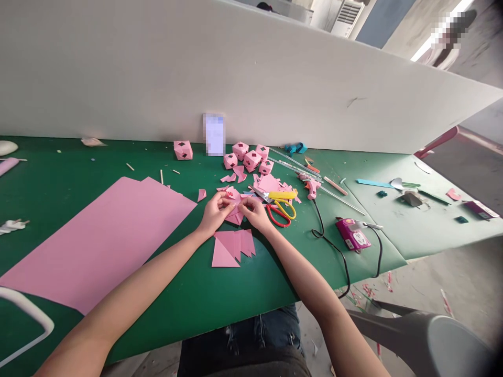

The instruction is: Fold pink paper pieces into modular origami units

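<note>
Between both hands is a folded piece of pink paper [234,215], held just above the green table. My left hand [216,212] pinches its left side with thumb and fingers. On its right side, the fingertips of my right hand [254,212] are closed on the paper. Scissors [280,209] with red and yellow handles lie beside my right hand, next to a heap of pink paper scraps [271,183]. Nearer to my body are several cut pink paper pieces [226,250], partly overlapping. Behind the hands sit several folded pink paper balls [251,161] with dark diamond-shaped openings.
Large pink sheets [106,235] cover the left of the green table [204,309]. To the right are a pink glue gun [312,188] with a black cord, clear glue sticks [346,199] and a purple power socket [353,234]. A phone [214,135] leans against the white partition [137,73].
</note>
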Demonstrator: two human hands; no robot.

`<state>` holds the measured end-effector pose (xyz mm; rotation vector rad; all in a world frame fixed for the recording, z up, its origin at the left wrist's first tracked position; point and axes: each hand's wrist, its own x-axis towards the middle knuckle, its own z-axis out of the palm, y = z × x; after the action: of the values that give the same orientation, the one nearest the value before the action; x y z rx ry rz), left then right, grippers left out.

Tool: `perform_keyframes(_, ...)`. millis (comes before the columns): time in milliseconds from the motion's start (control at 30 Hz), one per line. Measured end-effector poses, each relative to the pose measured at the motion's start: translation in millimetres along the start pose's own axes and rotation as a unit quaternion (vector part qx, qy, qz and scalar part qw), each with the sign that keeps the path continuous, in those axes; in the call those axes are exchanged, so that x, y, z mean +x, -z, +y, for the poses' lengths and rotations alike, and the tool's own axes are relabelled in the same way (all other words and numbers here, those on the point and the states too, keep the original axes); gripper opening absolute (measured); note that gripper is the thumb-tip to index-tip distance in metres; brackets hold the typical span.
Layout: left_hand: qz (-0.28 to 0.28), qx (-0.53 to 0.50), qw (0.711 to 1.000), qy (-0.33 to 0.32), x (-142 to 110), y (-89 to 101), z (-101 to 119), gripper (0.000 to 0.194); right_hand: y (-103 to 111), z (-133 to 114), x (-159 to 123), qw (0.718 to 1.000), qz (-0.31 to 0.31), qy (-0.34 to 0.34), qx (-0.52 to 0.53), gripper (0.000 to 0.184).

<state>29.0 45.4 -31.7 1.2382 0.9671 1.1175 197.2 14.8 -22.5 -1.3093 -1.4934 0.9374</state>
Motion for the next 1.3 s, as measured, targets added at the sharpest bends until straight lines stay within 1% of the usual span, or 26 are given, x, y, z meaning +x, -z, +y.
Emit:
perform_keyframes(100,0.036,-0.022,0.999,0.013,0.3,-0.1,1.1,0.053,-0.8,0.6,1.2,1.0,0.008,-0.009,0.004,0.03)
perform_keyframes(167,0.043,-0.025,0.999,0.018,0.5,0.1,1.4,0.052,-0.4,0.8,1.4,1.0,0.012,-0.012,0.004,0.029)
perform_keyframes(333,0.001,0.014,1.0,-0.007,-0.1,0.6,-0.3,0.044,0.2,-0.1,0.7,1.0,0.003,0.0,0.006,0.028)
perform_keyframes(400,0.005,0.019,1.0,-0.017,-0.8,0.6,0.2,0.044,-0.6,0.0,0.7,1.0,0.003,-0.009,0.012,0.031)
perform_keyframes(467,0.02,0.013,1.0,-0.019,-1.4,0.5,1.8,0.043,-1.4,0.5,0.6,0.999,0.006,-0.023,0.024,0.034)
perform_keyframes(567,0.026,0.003,0.999,-0.023,-2.1,0.2,4.4,0.042,-0.9,1.1,-0.5,0.999,0.006,-0.028,0.039,0.034)
perform_keyframes(633,0.008,0.007,1.0,-0.025,-2.4,0.2,5.1,0.041,0.2,0.9,-1.5,0.999,0.013,-0.019,0.038,0.032)
perform_keyframes(733,-0.033,0.025,0.999,-0.02,-2.8,0.5,5.0,0.037,0.7,-0.7,-2.4,0.999,0.022,-0.011,0.039,0.034)
perform_keyframes(767,-0.036,0.03,0.999,-0.02,-2.9,0.6,4.8,0.037,0.4,-1.5,-2.4,0.999,0.021,-0.013,0.042,0.035)
perform_keyframes(933,0.003,0.012,0.999,-0.035,-2.4,0.4,4.5,0.044,-1.3,-2.8,-1.4,0.998,0.03,-0.019,0.061,0.039)
perform_keyframes(1067,-0.013,0.011,0.999,-0.035,-2.3,-0.4,3.5,0.047,-0.1,-0.2,-1.5,0.997,0.03,-0.004,0.07,0.04)
perform_keyframes(1167,-0.028,0.022,0.999,-0.022,-2.4,-0.5,2.6,0.046,0.0,0.6,-1.3,0.998,0.014,0.001,0.065,0.042)
perform_keyframes(1233,-0.017,0.015,1.0,-0.016,-2.1,-0.4,2.9,0.045,-0.5,0.1,-0.8,0.998,0.006,-0.001,0.058,0.042)
perform_keyframes(1300,0.006,-0.001,1.0,-0.011,-1.7,-0.4,3.9,0.045,-0.9,-0.8,-0.3,0.999,0.003,-0.003,0.049,0.042)
